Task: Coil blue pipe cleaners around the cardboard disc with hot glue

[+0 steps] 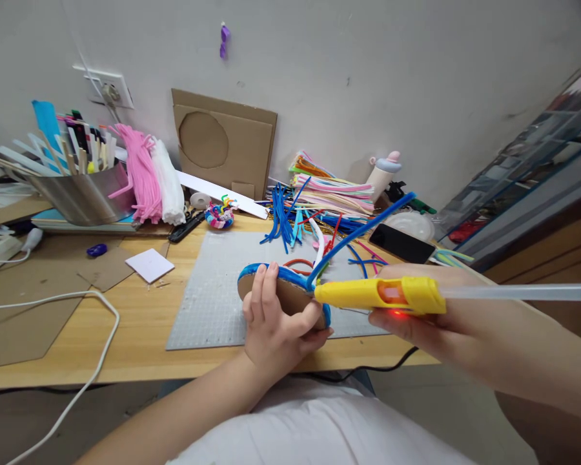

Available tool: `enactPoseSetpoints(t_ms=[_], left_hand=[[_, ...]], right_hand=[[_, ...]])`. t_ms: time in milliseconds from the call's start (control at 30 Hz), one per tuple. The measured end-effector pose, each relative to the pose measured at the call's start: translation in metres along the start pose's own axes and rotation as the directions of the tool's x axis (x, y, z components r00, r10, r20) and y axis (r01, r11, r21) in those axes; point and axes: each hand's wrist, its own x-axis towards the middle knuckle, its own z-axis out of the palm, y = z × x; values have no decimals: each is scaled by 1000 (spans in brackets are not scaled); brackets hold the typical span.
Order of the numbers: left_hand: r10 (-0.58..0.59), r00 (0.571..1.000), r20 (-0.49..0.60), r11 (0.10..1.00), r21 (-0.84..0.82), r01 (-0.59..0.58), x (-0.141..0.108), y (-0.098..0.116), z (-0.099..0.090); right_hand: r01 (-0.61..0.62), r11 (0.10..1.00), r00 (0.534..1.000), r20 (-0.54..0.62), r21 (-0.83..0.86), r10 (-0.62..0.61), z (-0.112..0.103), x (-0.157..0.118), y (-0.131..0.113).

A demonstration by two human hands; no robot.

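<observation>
My left hand is closed around a cardboard disc, tilted up over the grey cutting mat. Blue pipe cleaner runs along the disc's rim, and a loose length of blue pipe cleaner sticks up from it to the right. In my right hand is a yellow hot glue gun, its tip at the disc's edge beside the loose pipe cleaner. A clear glue stick juts from the gun's back, and a red light glows under its body.
Bundles of pipe cleaners lie behind the mat, near a black phone. At the left are a metal container of sticks, a white square and a white cable. Cardboard leans on the wall.
</observation>
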Motion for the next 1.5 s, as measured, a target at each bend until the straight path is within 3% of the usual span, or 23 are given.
enactPoseSetpoints(t_ms=[67,133,267,367,433,500,633,700,767,800,867,933,1033,1100,1133,1167,1200,1267,1333,1400,1500], left_hand=[[-1,1000,3,1000,-9,1,0,0,0],[-10,1000,9,1000,-10,10,-1,0,0],[-26,1000,16,1000,-4,26,-1,-1,0],[-41,999,20,999,-5,42,1,-2,-1],[-62,997,35,998,-6,62,2,-4,-3],[-85,995,44,996,-6,85,4,-6,-4],[-102,995,18,994,-21,103,6,-10,-7],[-106,994,3,994,-33,106,5,-12,-8],[-110,994,-11,993,-41,109,5,-13,-8],[-109,994,-16,993,-43,108,4,-14,-8],[-103,995,-16,994,-45,102,4,-15,-9],[-101,995,-16,994,-45,100,3,-16,-9],[-105,994,-18,993,-47,104,4,-16,-9],[-108,994,-18,993,-46,107,4,-16,-9],[-108,994,-19,993,-42,107,4,-16,-9],[-108,994,-21,994,-37,107,3,-16,-8],[-108,994,-23,994,-29,107,3,-17,-8],[-113,993,-28,994,-8,113,2,-18,-6],[-123,992,-35,992,18,124,2,-20,-5],[-132,991,-31,990,43,133,1,-22,-4],[-147,989,-7,986,78,147,-1,-24,-6]], right_hand=[[-11,999,997,81,47,7,-1,0,1],[-91,975,992,99,200,72,-1,-3,4],[-273,757,944,13,594,330,4,-20,17],[-160,558,940,-47,814,337,12,-28,33],[-62,445,950,-85,893,302,21,-29,49],[-32,312,934,-83,949,346,33,-29,71],[-175,-19,847,161,984,506,64,-32,120],[-283,-116,767,298,952,569,77,-36,138],[-405,-154,695,413,901,589,86,-39,149],[-454,-144,673,444,879,592,89,-39,151],[-524,-54,672,452,850,587,91,-38,154],[-564,182,708,359,805,608,90,-34,155],[-555,528,750,112,643,652,85,-27,151],[-473,686,771,-118,553,626,82,-24,136],[-387,782,793,-256,489,553,82,-22,124],[-265,881,825,-382,391,417,84,-19,109],[-115,938,876,-412,326,250,86,-17,92],[176,963,911,-405,202,-82,94,-9,58],[337,930,898,-345,144,-272,106,0,30],[401,902,877,-352,162,-327,120,10,15],[406,890,850,-443,205,-286,139,19,13]])
